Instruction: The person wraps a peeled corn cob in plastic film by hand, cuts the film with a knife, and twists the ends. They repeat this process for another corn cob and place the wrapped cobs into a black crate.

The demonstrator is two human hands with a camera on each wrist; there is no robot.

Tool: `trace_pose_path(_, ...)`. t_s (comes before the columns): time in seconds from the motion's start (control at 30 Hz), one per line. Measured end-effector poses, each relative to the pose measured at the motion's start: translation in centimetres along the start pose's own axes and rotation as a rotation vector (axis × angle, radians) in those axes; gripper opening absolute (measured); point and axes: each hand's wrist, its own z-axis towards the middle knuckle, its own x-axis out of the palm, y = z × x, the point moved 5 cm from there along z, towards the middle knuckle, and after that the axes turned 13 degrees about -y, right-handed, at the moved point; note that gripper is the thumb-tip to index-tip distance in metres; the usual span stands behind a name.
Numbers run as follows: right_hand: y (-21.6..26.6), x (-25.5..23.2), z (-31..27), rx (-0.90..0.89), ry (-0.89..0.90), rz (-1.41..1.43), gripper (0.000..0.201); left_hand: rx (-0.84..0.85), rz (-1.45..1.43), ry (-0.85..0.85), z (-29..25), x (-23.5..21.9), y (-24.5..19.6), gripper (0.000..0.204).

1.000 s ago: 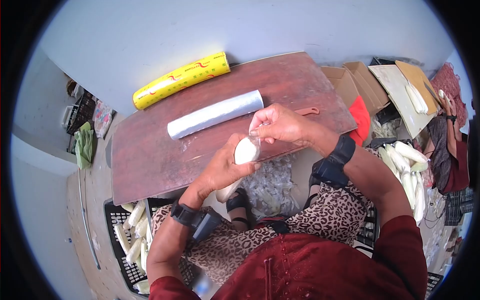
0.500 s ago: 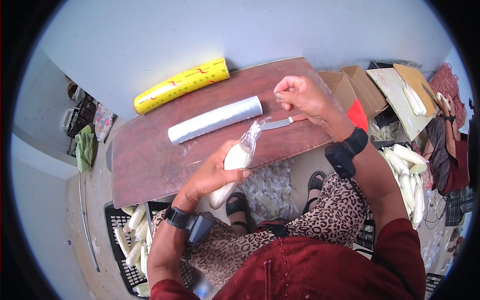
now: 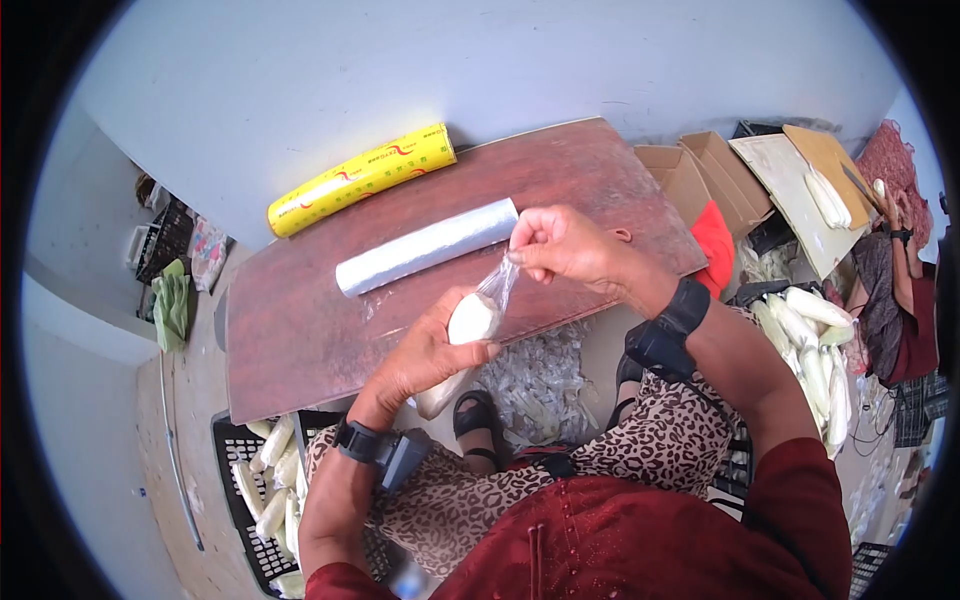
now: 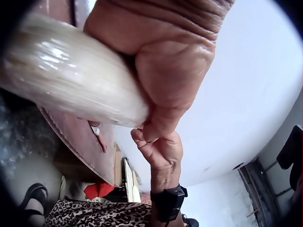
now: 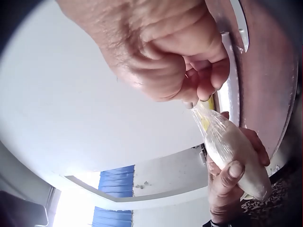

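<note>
My left hand [image 3: 425, 350] grips an ear of corn [image 3: 474, 320] that is wrapped in clear cling film, shiny in the left wrist view. The ear slants over the table's front edge, its thick end upward. From that end the loose film [image 5: 204, 116] is drawn out into a gathered tail. The thumb and fingertips of my right hand [image 3: 572, 248] pinch the tip of this tail, above and right of the ear. Just behind lies a silvery roll of cling film [image 3: 428, 246] on the reddish-brown table [image 3: 290, 350].
A yellow printed roll [image 3: 362, 178] lies along the table's back edge. The knife [image 5: 240, 21] is partly hidden by my right hand. Crates of corn [image 3: 262, 490] stand at both sides; film scraps [image 3: 545, 390] cover the floor between my feet. Another person's arm [image 3: 905, 270] is at far right.
My right hand let go of the film and lifted away to the upper right, then came back down and pinches the film's tip again. The left hand still holds the ear, slightly lower and more tilted.
</note>
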Motion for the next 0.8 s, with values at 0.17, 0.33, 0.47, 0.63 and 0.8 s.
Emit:
trace_pose_path(0.17, 0.9, -5.6, 1.9, -0.031, -0.189, 0.295, 0.022, 0.158, 0.142, -0.07, -0.1, -0.8, 0.0, 0.055)
trace_pose_path(0.33, -0.5, -1.3, -1.2, 0.346, 0.009, 0.14, 0.052, 0.21, 0.238, -0.23, 0.4, -1.3, 1.7, 0.057)
trace_pose_path(0.47, -2.2, 2.1, -2.0, 0.419, 0.047, 0.196, 0.067, 0.434, 0.746, -0.312, 0.3, -0.5, -0.6, 0.06)
trace_pose_path(0.63, -4.1, 1.9, -0.9, 0.36, -0.056, 0.118, 0.034, 0.386, 0.931, -0.293, 0.0, 0.5, -1.3, 0.059)
trace_pose_path(0.8, -2.6, 1.7, -0.4, 0.149, -0.086, -0.037, 0.009, 0.459, 0.742, -0.308, 0.6, 0.0, -0.5, 0.058)
